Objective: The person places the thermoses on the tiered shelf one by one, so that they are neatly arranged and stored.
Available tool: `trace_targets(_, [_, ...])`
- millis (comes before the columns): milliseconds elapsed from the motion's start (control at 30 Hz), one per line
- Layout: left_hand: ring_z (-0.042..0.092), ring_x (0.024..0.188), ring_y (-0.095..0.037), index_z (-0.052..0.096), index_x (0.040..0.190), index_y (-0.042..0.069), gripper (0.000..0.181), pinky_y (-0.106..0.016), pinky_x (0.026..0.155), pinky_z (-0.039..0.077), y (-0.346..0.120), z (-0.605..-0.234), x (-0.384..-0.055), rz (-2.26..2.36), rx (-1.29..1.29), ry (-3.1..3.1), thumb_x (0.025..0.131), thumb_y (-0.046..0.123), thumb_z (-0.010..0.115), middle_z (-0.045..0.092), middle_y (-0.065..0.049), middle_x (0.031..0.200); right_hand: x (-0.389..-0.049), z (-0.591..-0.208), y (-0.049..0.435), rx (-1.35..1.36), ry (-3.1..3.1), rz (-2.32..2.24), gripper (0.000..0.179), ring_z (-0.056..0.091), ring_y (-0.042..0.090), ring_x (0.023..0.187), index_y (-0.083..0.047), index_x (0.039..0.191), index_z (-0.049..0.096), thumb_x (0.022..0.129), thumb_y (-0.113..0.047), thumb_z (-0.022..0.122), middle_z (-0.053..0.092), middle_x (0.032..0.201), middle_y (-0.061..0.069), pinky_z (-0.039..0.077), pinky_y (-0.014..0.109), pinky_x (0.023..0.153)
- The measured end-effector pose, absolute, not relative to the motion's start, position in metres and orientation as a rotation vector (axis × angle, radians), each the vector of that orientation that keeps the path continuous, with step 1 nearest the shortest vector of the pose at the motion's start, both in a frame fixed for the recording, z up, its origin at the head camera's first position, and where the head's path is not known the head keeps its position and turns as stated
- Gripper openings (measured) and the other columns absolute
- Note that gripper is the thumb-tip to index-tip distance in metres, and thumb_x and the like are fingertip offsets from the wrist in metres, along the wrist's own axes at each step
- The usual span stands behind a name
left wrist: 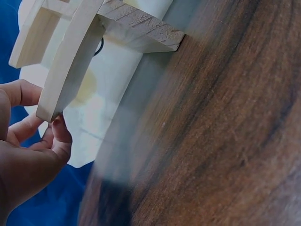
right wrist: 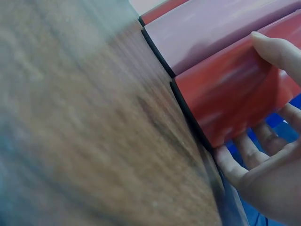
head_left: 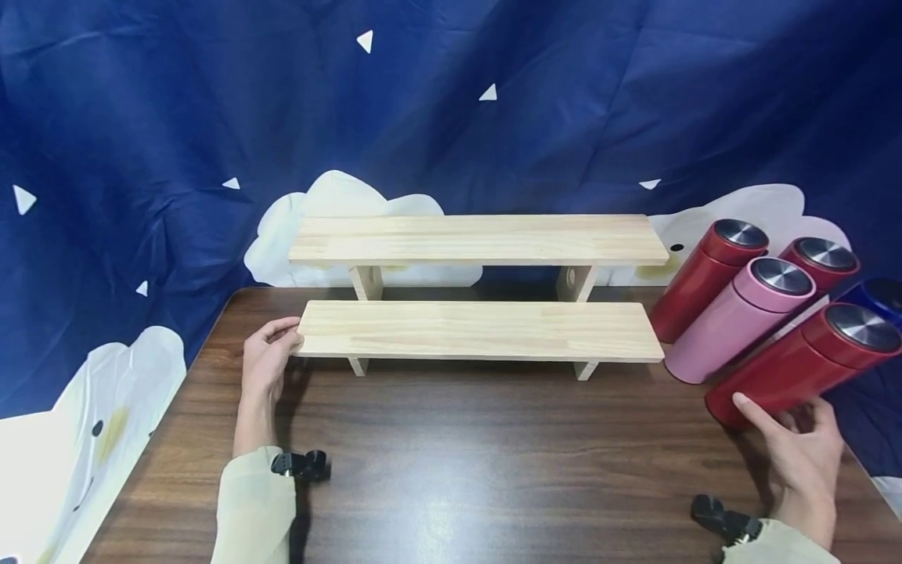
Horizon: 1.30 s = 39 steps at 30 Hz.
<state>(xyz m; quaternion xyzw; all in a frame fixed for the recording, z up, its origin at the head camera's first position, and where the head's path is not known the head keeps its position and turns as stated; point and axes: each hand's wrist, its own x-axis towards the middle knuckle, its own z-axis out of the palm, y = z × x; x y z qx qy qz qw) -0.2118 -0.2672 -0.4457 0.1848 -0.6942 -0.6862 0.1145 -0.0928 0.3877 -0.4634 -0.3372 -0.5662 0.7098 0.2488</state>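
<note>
A two-tier wooden shelf [head_left: 479,332] stands on the table. My left hand [head_left: 271,356] is at the left end of its lower board, the thumb on one face and curled fingers against the other, pinching the board end [left wrist: 59,89]. Over at the right, my right hand [head_left: 803,446] holds the nearest red thermos [head_left: 789,368] low on its body. In the right wrist view the thumb lies across the red thermos [right wrist: 225,89] and the fingers curl round its far side. Its dark base is at the table surface. A pink thermos [head_left: 736,321] stands right beside it.
Behind these stand another red thermos [head_left: 705,274], a further red one [head_left: 820,262] and a blue one [head_left: 877,301], partly hidden. The brown wooden table [head_left: 493,454] stretches in front of the shelf. A dark blue patterned cloth [head_left: 451,117] hangs behind.
</note>
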Motion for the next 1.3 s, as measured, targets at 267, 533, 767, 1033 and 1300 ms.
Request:
trace_targets(267, [0.061,0.086,-0.006,0.061,0.126,-0.012,0.041,-0.015,0.075,0.05,-0.266,-0.444,-0.212,-2.01,0.526,-2.058,0.085,-0.008,0.058,0.066,0.006,0.088,-0.091,-0.462,0.387,-0.931,-1.461,1.969,0.076,0.057,0.005,0.104,-0.024,0.127,0.06,0.069,0.019,0.081,0.059,0.119,-0.008,0.05,0.011,0.063])
trace_targets(533, [0.06,0.084,-0.006,0.061,0.125,-0.012,0.041,-0.015,0.074,0.049,-0.267,-0.444,-0.212,-2.013,0.53,-2.048,0.085,-0.009,0.058,0.065,0.006,0.087,-0.088,-0.46,0.384,-0.815,-1.343,2.085,0.069,0.063,0.005,0.098,-0.018,0.125,0.06,0.072,0.022,0.076,0.064,0.117,-0.005,0.054,0.02,0.057])
trace_targets(767, [0.059,0.086,-0.006,0.061,0.126,-0.011,0.04,-0.014,0.075,0.049,-0.267,-0.443,-0.212,-2.006,0.533,-2.051,0.086,-0.008,0.058,0.065,0.005,0.09,-0.09,-0.454,0.377,-0.667,-1.277,2.122,0.064,0.067,0.009,0.089,-0.012,0.124,0.064,0.073,0.026,0.072,0.068,0.11,0.001,0.056,0.02,0.061])
trace_targets(1033, [0.059,0.092,-0.008,0.062,0.125,-0.01,0.04,-0.015,0.078,0.049,-0.268,-0.442,-0.212,-1.999,0.543,-2.071,0.085,-0.007,0.058,0.065,0.003,0.094,-0.091,-0.454,0.366,-0.515,-1.281,2.155,0.06,0.07,0.012,0.081,-0.007,0.122,0.064,0.075,0.031,0.065,0.071,0.1,0.006,0.058,0.024,0.059])
trace_targets(1300, [0.06,0.092,-0.008,0.061,0.127,-0.011,0.041,-0.015,0.077,0.049,-0.268,-0.44,-0.211,-1.99,0.546,-2.092,0.086,-0.007,0.058,0.065,0.004,0.093,-0.099,-0.449,0.348,-0.347,-1.166,2.126,0.06,0.067,0.018,0.081,0.005,0.121,0.064,0.071,0.036,0.06,0.067,0.1,0.014,0.058,0.028,0.057])
